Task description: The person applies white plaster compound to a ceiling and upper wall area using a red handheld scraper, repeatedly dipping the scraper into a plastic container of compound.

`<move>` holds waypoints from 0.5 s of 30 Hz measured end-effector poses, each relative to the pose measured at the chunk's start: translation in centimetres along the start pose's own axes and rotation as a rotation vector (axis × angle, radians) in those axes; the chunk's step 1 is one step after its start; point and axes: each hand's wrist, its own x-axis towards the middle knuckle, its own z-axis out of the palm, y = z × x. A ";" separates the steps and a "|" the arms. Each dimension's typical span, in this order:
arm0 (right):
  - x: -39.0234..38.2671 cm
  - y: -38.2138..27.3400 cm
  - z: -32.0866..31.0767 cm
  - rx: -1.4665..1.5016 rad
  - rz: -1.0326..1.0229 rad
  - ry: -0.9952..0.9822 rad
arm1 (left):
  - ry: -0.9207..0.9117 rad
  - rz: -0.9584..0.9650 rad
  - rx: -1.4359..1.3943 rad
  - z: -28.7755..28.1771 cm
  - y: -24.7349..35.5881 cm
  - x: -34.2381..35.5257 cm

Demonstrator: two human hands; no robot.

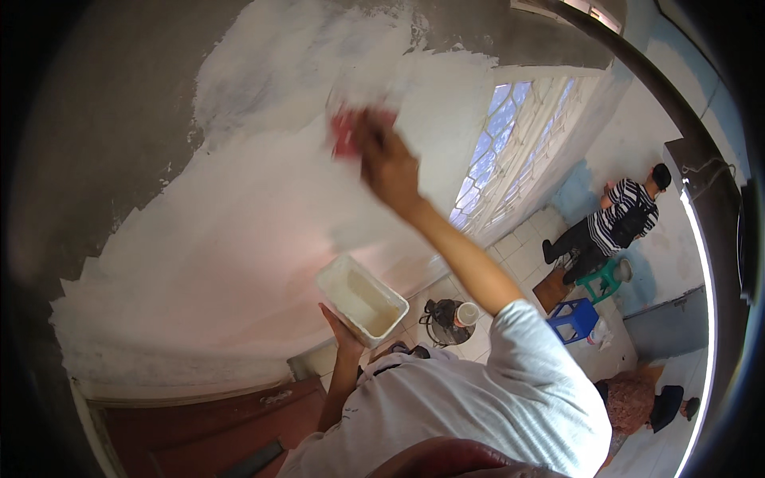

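Observation:
My right hand (388, 163) is raised against the wall and grips a red-handled trowel (344, 131), whose blade lies flat and blurred on the wet white putty (263, 215). My left hand (341, 331) holds from below a white rectangular tray (360, 299), tilted, with pale putty inside it. The tray sits close to the wall, below and left of my right forearm. White putty covers most of the wall; bare grey plaster (103, 143) shows at the left and along the top.
A window with a lattice grille (510, 151) is to the right. Another person in a striped shirt (625, 215) crouches at the far wall beside a green stool (603, 279) and a blue stool (575, 319). A black object (442, 319) stands on the tiled floor. A red-brown door (215, 422) is below.

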 end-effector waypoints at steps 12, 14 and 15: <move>8.9 5.5 -10.1 0.227 -0.127 0.290 | -0.038 0.005 -0.056 -1.0 1.4 0.0; 12.8 6.4 -9.5 0.160 -0.068 0.321 | -0.029 0.000 -0.084 -1.8 1.4 0.0; 13.5 6.5 -9.0 0.177 -0.042 0.282 | -0.055 -0.003 -0.103 -2.1 1.3 0.1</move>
